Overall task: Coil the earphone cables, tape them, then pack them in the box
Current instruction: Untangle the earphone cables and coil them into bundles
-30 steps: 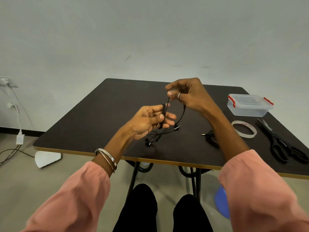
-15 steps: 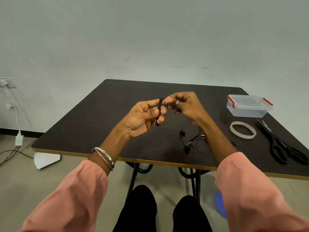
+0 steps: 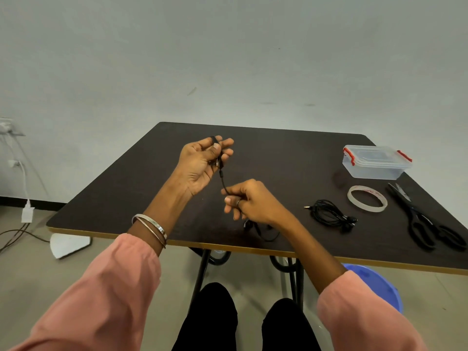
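Left hand (image 3: 200,160), raised, pinched coiled cable (image 3: 219,162) under thumb. Right hand (image 3: 249,202), dropped below from beside the left, gripped the strand, drawing slack for another loop; coiling unfinished. Right of it, second earphones (image 3: 331,215) uncovered, then tape (image 3: 367,202), scissors (image 3: 428,224), closed box (image 3: 376,162) beyond.

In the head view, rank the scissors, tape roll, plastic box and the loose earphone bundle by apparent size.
1. Scissors, though nearest the camera, so unsure against the box.
2. Plastic box.
3. Earphone bundle and tape roll look alike.
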